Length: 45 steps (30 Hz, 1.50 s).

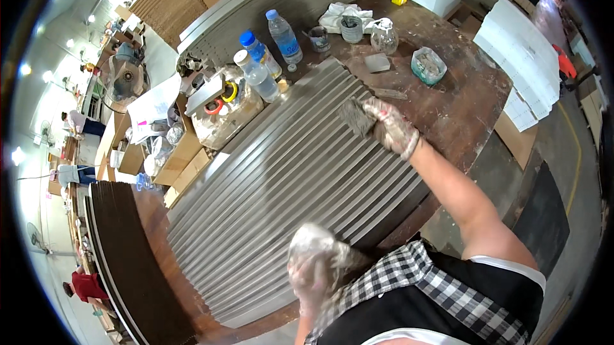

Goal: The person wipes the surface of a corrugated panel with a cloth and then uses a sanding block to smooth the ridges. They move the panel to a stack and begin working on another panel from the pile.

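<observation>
A long grey fluted panel (281, 191) lies diagonally across a worn brown worktable (460, 95). My right hand (393, 128), in a stained glove, is closed on a small grey sanding block (355, 116) pressed against the panel's far end. My left hand (313, 265), also gloved and dusty, rests on the near edge of the panel with fingers spread, holding nothing.
Three plastic water bottles (268, 57) stand at the table's back. Beside them are small cups (320, 39), a rag (342, 15), a glass jar (384, 36), a bowl (427, 65) and a spare grey block (377, 62). Dark ribbed panels (128, 262) are stacked left. White boards (524, 57) lie at right. Other people work far left.
</observation>
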Motion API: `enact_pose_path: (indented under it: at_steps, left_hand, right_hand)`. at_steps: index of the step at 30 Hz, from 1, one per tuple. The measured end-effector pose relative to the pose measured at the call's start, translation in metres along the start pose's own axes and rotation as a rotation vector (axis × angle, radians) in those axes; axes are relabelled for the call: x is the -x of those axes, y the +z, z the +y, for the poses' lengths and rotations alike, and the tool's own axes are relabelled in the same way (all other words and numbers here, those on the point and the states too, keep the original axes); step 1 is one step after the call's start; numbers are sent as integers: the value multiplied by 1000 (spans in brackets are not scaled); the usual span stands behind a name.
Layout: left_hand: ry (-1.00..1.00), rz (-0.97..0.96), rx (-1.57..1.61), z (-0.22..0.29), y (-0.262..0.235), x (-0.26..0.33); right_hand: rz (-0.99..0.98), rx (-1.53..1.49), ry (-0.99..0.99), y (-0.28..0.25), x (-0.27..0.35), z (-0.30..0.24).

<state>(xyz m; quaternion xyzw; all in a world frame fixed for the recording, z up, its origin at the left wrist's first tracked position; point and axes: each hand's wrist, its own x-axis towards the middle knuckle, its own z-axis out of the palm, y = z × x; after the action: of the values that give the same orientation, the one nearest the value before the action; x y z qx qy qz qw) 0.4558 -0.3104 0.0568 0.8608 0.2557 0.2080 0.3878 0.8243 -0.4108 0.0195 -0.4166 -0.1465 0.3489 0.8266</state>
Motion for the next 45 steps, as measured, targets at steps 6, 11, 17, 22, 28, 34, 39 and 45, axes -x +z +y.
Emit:
enact_pose_path:
  at_steps: [6,11,17,22,28,34,39,45]
  left_hand:
    - [276,-43,-421,21,12,-49]
    - [325,7,-50,37,27,-114]
    - [377,-254,303,79,106,-188]
    - [186,-462,337,97,169,-226]
    - [13,-228,404,123,232,-270]
    - [-83,-199,508,116,263,-310]
    - [-238,-195,693,116,290,-350]
    - [-256,-133,645,121,299,-386]
  right_hand:
    - [70,-212,286,30,45,-19]
    - [13,-329,395,29,48,-44]
    - [-123,54,459,-13,32,-44]
    - [-270,730,243,-75,-22,-114]
    - [39,1753,-582,-158,-175,-195]
    - [-131,1710,-515,-180,-242,-183]
    - [-345,1692,-543,-158,-305,-196]
    - [-703,1903,-440,-143,-359,-171]
